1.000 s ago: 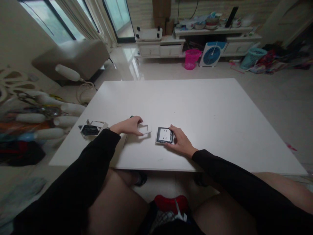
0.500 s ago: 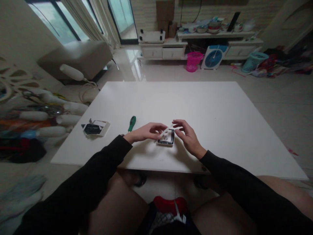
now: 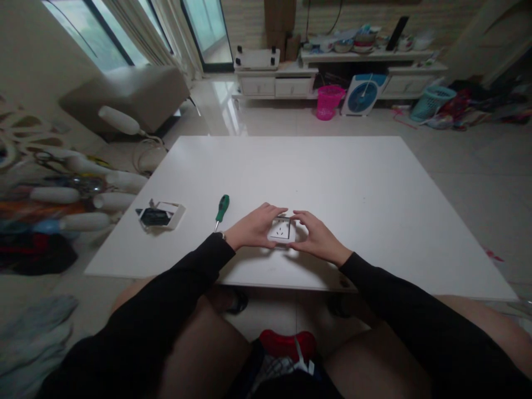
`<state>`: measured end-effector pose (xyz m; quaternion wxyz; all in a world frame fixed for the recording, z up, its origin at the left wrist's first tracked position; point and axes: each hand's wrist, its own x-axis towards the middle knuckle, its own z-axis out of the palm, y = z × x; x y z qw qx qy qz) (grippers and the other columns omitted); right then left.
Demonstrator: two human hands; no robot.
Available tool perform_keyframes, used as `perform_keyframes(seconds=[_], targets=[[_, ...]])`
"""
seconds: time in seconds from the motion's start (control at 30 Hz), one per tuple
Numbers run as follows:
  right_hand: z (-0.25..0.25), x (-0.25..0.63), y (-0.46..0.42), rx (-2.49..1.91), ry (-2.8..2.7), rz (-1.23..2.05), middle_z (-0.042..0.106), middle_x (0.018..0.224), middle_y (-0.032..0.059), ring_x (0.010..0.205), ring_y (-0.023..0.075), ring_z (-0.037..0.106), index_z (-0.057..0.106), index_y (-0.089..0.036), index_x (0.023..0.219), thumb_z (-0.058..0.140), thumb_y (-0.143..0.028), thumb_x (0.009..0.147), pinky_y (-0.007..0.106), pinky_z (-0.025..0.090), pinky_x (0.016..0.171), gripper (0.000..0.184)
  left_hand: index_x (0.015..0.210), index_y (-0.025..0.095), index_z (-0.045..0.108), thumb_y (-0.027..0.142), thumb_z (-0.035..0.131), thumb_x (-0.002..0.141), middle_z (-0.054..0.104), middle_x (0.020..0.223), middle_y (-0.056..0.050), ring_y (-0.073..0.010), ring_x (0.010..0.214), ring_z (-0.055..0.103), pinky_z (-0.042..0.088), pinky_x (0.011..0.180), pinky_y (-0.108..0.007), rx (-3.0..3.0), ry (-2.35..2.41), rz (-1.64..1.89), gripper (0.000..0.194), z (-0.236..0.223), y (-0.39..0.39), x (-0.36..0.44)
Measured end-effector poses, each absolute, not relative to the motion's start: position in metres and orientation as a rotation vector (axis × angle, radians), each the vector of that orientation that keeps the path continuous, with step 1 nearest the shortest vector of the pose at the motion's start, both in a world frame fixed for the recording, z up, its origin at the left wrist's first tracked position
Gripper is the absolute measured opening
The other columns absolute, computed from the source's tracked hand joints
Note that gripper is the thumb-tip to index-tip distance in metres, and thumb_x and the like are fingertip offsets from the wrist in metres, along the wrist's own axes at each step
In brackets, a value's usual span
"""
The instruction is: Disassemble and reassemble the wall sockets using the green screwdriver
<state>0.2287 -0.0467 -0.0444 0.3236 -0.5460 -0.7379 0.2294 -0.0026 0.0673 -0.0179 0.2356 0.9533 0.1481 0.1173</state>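
Note:
A white wall socket [image 3: 280, 229] lies face up near the front edge of the table, its slots showing. A white cover frame [image 3: 281, 241] now surrounds its face. My left hand [image 3: 255, 228] is closed on the left side of the socket and frame, fingers at the far edge and thumb at the near edge. From the right, my right hand [image 3: 318, 235] holds the same piece in a similar curved grip. Left of my left hand rests a green-handled screwdriver [image 3: 223, 207], its shaft pointing towards me.
A white open box or housing [image 3: 178, 216] with dark pieces sits at the table's left. The white table [image 3: 349, 177] reaches away in front of me. Beyond it on the floor stand a pink basket [image 3: 328, 102] and a blue fan [image 3: 362, 95].
The white frame, tilted in my left hand before, now lies flat around the socket face. My right hand has come in from the side and both hands now grip the socket.

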Motion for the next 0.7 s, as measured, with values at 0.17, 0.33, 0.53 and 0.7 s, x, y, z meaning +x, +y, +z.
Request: perform_keyframes(seconds=[0.17,0.33,0.53,0.7], targets=[[-0.050,0.225,-0.044,-1.474,-2.007,0.609,0.066,0.131,0.0148,0.124,0.0355,0.063,0.060,-0.022,0.127,0.091,-0.025,0.072,0.058,0.052,0.108,0.063,0.152,0.016,0.043,0.027,0.087,0.071,0.062,0.136,-0.015,-0.0332,0.120,0.056,0.050,0.104,-0.048,2.664,0.408,0.270,0.092,-0.022,0.067,-0.002],[-0.051,0.221,-0.044,-1.503,-2.028,0.609,0.064,0.130,0.0149,0.118,0.0354,0.063,0.060,-0.022,0.124,0.091,-0.029,0.072,0.055,0.055,0.101,0.061,0.151,0.013,0.042,0.025,0.086,0.071,0.062,0.137,-0.017,-0.0340,0.121,0.055,0.050,0.105,-0.048,2.620,0.417,0.217,0.092,-0.021,0.065,0.000],[-0.054,0.220,-0.043,-1.470,-1.990,0.626,0.063,0.125,0.0113,0.114,0.0327,0.064,0.055,-0.025,0.130,0.086,-0.022,0.073,0.053,0.055,0.099,0.065,0.150,0.020,0.041,0.026,0.084,0.073,0.057,0.138,-0.015,-0.0351,0.129,0.054,0.047,0.111,-0.050,2.553,0.461,0.205,0.089,-0.029,0.066,-0.001],[-0.059,0.221,-0.041,-1.476,-1.965,0.645,0.063,0.128,0.0122,0.116,0.0331,0.064,0.056,-0.024,0.132,0.086,-0.023,0.072,0.053,0.055,0.101,0.068,0.142,0.018,0.045,0.028,0.084,0.074,0.058,0.133,-0.016,-0.0340,0.124,0.058,0.049,0.108,-0.048,2.531,0.463,0.172,0.079,-0.031,0.070,-0.002]])
